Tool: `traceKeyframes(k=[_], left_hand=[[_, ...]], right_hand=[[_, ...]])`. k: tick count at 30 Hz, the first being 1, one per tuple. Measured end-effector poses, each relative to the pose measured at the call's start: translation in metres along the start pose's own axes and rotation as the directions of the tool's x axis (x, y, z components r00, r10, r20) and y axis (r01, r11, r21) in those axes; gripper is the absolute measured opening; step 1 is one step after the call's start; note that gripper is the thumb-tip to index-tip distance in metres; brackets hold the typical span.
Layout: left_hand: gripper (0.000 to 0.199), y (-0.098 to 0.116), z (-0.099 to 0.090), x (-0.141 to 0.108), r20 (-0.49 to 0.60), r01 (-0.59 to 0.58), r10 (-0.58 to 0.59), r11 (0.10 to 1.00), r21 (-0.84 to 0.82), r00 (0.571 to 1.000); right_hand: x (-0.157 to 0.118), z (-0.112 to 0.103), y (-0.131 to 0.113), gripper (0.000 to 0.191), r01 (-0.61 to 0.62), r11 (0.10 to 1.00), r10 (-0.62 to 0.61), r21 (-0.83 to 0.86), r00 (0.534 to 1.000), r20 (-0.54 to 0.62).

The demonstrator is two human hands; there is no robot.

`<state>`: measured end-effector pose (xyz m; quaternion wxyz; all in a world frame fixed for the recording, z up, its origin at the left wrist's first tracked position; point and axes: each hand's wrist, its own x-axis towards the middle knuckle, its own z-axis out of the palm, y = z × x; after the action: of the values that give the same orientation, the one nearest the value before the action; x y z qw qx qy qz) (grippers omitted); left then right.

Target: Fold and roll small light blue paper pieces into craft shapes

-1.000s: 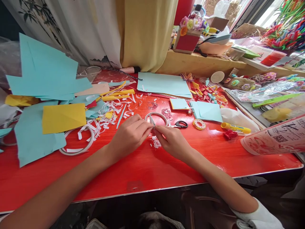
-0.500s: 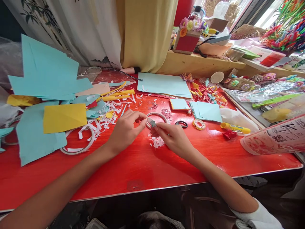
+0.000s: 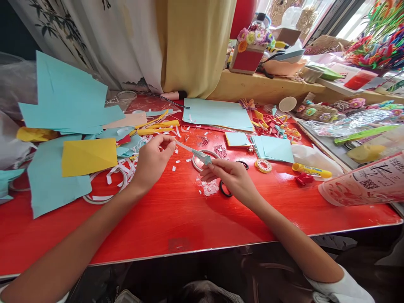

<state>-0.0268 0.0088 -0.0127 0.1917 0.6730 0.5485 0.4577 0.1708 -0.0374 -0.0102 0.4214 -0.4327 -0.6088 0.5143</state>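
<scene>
Between thumb and fingertips, my right hand (image 3: 235, 176) pinches a small folded piece of light blue paper (image 3: 202, 157). A thin whitish strip (image 3: 184, 146) stretches from that paper up to my left hand (image 3: 157, 158), whose fingers are closed on its far end. It looks like tape backing, partly off the paper. Behind the blue paper lies a roll of tape (image 3: 196, 164) on the table. Black-handled scissors (image 3: 225, 190) lie partly hidden under my right hand. White scraps (image 3: 210, 188) sit just below the paper.
Blue sheets (image 3: 59, 172), a yellow sheet (image 3: 90, 158) and a larger tape roll (image 3: 123, 185) cover the left of the red table (image 3: 151, 235). At right are a small tape roll (image 3: 263, 165), a yellow glue stick (image 3: 312, 170) and a large plastic cup (image 3: 362, 181).
My left hand has moved left, away from my right, drawing the whitish strip out from the blue paper. My right hand keeps its pinch and has turned slightly, fingers more extended.
</scene>
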Motion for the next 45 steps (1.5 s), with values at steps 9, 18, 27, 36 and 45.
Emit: traceKeyframes(k=[9, 18, 27, 36, 45], left_hand=[[0.022, -0.019, -0.004, 0.013, -0.231, 0.088, -0.135, 0.975, -0.205, 0.964], [0.013, -0.016, 0.003, 0.004, 0.091, -0.134, 0.102, 0.863, 0.488, 0.991], [0.023, 0.003, 0.000, -0.004, 0.067, -0.367, 0.362, 0.898, 0.243, 0.930], [0.032, 0.011, -0.007, -0.017, 0.082, -0.742, 0.772, 0.567, 0.358, 0.630], [0.014, 0.023, -0.006, -0.020, 0.179, -0.776, 0.813, 0.427, 0.464, 0.554]], right_hand=[[0.001, -0.003, -0.002, 0.020, -0.047, 0.986, 0.040, 0.160, 0.998, 0.046], [-0.001, -0.002, -0.005, 0.021, -0.032, 0.988, 0.020, 0.152, 0.996, 0.083], [-0.001, -0.001, -0.008, 0.019, -0.043, 0.993, 0.030, 0.107, 0.992, 0.120], [-0.003, 0.001, -0.009, 0.019, -0.051, 0.998, 0.053, -0.030, 0.993, 0.103], [-0.005, 0.002, -0.007, 0.019, 0.094, 0.965, -0.070, -0.246, 0.992, 0.102]])
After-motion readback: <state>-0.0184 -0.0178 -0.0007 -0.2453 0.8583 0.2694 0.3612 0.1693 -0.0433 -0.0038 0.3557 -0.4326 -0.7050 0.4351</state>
